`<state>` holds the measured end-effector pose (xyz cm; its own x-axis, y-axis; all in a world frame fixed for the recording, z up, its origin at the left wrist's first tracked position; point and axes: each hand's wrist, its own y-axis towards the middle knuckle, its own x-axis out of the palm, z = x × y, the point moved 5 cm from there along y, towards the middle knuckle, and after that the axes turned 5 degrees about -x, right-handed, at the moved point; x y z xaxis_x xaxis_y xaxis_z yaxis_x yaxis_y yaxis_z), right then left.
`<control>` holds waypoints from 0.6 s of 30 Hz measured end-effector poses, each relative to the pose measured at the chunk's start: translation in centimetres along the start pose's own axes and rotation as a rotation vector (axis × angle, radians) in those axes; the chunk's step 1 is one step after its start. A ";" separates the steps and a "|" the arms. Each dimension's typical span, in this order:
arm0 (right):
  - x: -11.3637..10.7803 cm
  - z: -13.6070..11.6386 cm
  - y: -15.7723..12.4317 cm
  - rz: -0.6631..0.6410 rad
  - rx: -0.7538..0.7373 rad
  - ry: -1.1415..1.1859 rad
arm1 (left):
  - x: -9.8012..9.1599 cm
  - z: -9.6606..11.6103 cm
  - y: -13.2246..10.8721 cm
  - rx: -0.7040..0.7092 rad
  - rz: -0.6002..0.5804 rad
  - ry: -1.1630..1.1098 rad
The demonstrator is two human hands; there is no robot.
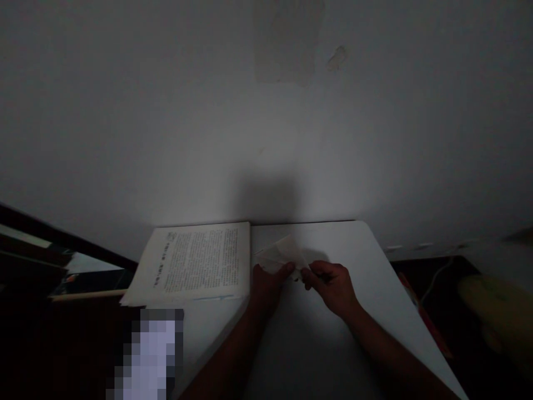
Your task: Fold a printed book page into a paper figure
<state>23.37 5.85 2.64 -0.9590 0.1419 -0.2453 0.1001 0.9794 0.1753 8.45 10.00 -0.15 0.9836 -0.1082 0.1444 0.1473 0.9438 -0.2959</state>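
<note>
A small crumpled piece of white paper (pixel 282 254) is held above the white table (pixel 358 261), close to the wall. My left hand (pixel 266 283) grips its lower left part with fingers closed on it. My right hand (pixel 331 283) pinches the paper's right side between thumb and fingers. Both forearms reach in from the bottom of the view. The scene is dim, so the paper's folds are hard to make out.
A thick open book (pixel 195 261) with printed pages lies on the table's left part, against the grey wall (pixel 266 111). A blurred patch (pixel 150 355) covers something at the bottom left. Dark furniture stands left; a yellowish object (pixel 495 311) sits at right.
</note>
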 end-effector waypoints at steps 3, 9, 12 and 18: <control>0.0 0.3 0.0 -0.005 0.036 0.063 | -0.2 0.5 -0.3 -0.007 0.078 0.079; 0.1 0.6 0.0 -0.031 0.079 0.144 | 0.3 2.2 -1.3 -0.039 0.148 0.121; 0.2 0.7 -0.1 -0.054 0.093 0.173 | 0.4 2.7 -1.5 -0.026 0.149 0.113; 0.4 0.6 0.0 -0.061 0.089 0.215 | 0.1 2.3 -1.1 -0.003 0.103 0.082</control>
<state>23.17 6.03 1.97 -0.9975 0.0573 -0.0421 0.0539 0.9954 0.0790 8.15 9.66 2.41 0.9987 -0.0358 0.0358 0.0451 0.9504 -0.3079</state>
